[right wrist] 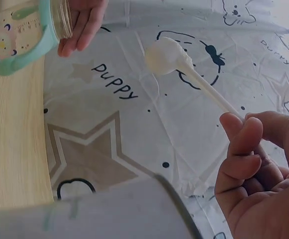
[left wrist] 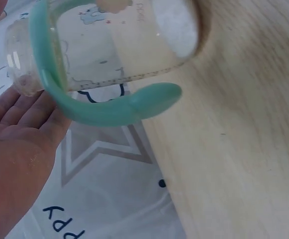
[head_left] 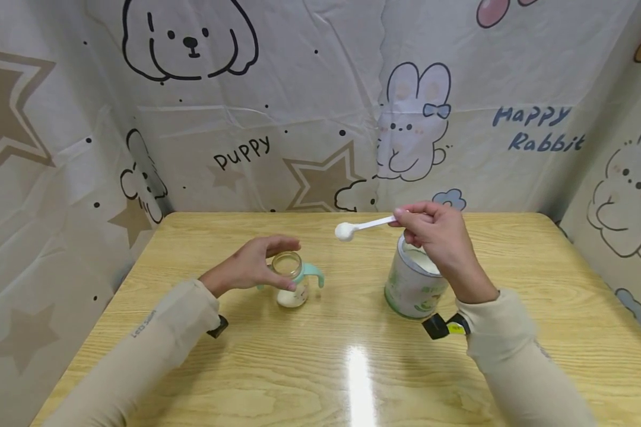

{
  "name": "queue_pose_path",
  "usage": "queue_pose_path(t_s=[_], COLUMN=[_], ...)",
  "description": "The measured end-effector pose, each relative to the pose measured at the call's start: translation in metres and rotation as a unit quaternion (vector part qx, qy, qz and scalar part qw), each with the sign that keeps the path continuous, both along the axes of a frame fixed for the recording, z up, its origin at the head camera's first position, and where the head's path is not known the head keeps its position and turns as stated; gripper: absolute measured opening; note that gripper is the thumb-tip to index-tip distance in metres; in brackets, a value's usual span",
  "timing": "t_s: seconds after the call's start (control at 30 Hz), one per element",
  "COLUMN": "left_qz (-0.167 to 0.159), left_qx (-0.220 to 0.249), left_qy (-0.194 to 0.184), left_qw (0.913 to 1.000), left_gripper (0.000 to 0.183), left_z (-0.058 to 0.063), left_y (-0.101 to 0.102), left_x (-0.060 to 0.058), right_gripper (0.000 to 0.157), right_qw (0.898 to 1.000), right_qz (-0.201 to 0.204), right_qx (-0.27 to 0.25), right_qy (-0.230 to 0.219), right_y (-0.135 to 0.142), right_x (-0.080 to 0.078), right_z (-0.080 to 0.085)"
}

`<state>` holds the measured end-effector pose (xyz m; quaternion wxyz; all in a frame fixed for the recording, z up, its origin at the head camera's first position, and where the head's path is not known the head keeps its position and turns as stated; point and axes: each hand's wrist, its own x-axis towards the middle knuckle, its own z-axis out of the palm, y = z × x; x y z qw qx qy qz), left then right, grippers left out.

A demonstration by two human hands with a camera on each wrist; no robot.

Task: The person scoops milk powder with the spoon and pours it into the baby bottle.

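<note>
My right hand (head_left: 432, 231) pinches the handle of a white measuring scoop (head_left: 345, 231), heaped with pale powder and raised above the table. Below that hand stands a can of milk powder (head_left: 413, 290), its top uncovered and whitish powder visible inside. A clear baby bottle (head_left: 291, 293) with mint-green handles (left wrist: 109, 112) stands to the left, lidless, with pale powder at its bottom. Around the bottle's neck, my left hand (head_left: 253, 264) has its thumb on the near side and its fingers on the far side. Those fingers look fairly straight in the left wrist view, beside the rim.
Both things stand on a light wooden table (head_left: 299, 367). Behind it and at both sides hangs a pale cloth (head_left: 310, 77) printed with puppies, rabbits and stars. The can's edge (right wrist: 109, 209) fills the bottom of the right wrist view.
</note>
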<state>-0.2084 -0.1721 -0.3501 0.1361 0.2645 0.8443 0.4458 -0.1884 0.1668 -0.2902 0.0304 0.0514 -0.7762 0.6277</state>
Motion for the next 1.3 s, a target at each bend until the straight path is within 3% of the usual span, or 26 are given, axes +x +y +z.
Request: queue_pose_path(t_s=[0.4, 1.3], left_qz=[0.011, 0.039], left_qx=[0.006, 0.014], left_qy=[0.017, -0.001], left_qw=[0.9998, 0.9991], left_gripper=[0.08, 0.075], left_z=[-0.02, -0.026], left_y=[0.001, -0.001], left_x=[-0.004, -0.001], right_gripper=[0.026, 0.019], right_qw=[0.999, 0.997], right_qz=[0.029, 0.056], right_qx=[-0.024, -0.041], right_qy=[-0.006, -0.026], right_y=[-0.029, -0.08], right_x=[-0.002, -0.003], right_z=[-0.004, -0.03])
